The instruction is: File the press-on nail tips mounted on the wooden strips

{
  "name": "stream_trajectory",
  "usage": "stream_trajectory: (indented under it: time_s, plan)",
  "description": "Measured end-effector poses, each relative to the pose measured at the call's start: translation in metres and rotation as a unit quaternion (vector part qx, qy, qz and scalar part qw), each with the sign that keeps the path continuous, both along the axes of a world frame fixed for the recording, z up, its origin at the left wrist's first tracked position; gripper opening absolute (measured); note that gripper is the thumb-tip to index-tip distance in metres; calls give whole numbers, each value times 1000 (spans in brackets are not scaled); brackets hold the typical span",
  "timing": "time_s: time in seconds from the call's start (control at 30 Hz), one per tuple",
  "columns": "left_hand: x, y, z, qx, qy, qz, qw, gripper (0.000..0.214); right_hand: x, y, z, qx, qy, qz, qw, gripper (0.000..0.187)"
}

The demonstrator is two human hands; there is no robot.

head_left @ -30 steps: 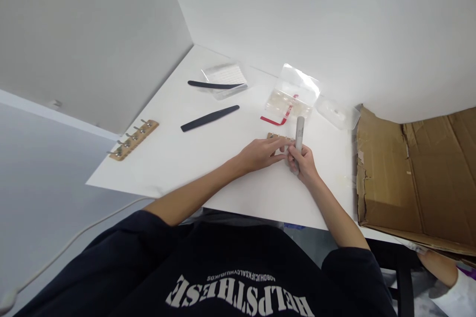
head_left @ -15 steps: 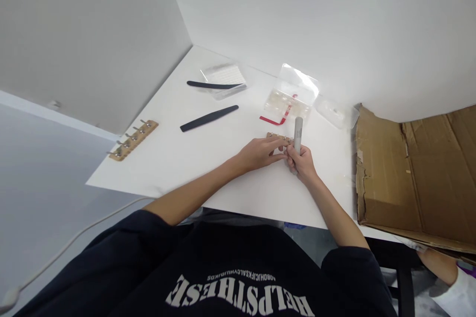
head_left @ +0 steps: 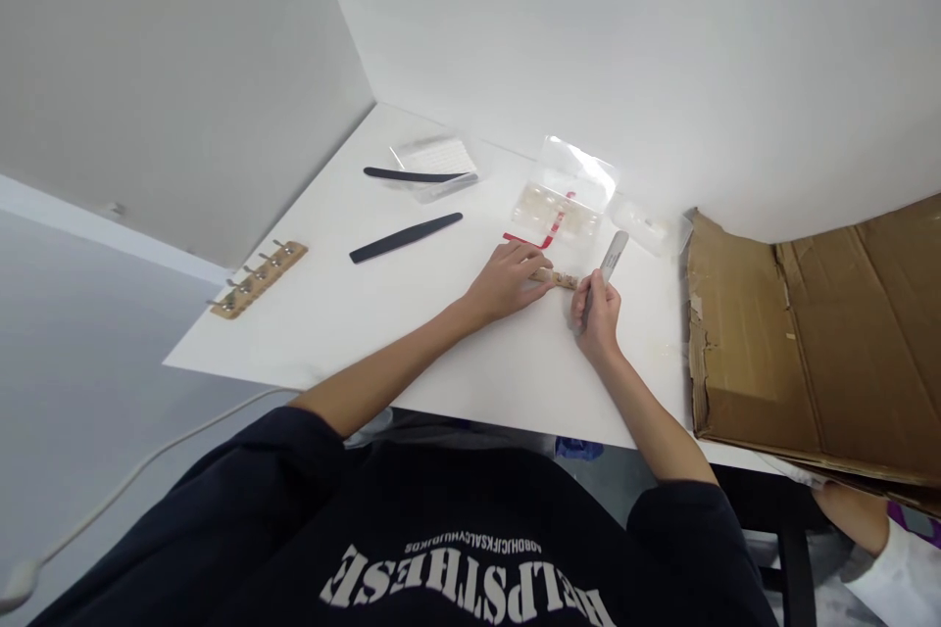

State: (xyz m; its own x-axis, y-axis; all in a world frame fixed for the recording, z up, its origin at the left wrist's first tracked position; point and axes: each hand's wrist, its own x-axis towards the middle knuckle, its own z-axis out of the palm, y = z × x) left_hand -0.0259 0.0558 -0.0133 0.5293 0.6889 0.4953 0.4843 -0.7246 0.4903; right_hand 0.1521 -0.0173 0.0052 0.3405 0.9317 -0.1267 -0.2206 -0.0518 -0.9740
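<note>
My left hand (head_left: 513, 278) is closed around the left part of a short wooden strip (head_left: 565, 281), whose right end sticks out past my fingertips. Small pieces sit along the strip, too small to make out. A grey nail file (head_left: 613, 256) is gripped in my right hand (head_left: 599, 315), tilted with its upper end leaning to the right. That hand is just right of the strip, a small gap apart from it. Behind my hands lies an open clear plastic case (head_left: 553, 208) with a red bent band (head_left: 548, 237) by it.
Two black nail files (head_left: 406, 237) (head_left: 419, 176) lie left, the farther against a clear box with a white sheet (head_left: 443, 157). Another wooden strip with metal pegs (head_left: 259, 280) is far left. A clear container (head_left: 638, 223) and cardboard box (head_left: 816, 343) stand right. Someone's arm (head_left: 853, 514) shows lower right.
My right hand has moved away from my left, and the nail file now tilts to the right. My left hand has shifted along the strip, so its right end shows.
</note>
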Motion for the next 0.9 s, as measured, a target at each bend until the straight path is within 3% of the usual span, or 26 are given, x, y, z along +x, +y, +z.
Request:
stream_trajectory:
  time_s: [0.47, 0.9]
  plan:
    - [11, 13, -7, 25, 19, 1, 999, 22, -2, 0, -1, 18, 14, 16, 1000, 56]
    - [12, 11, -12, 3, 22, 9, 1000, 25, -2, 0, -8, -3, 8, 26, 1000, 55]
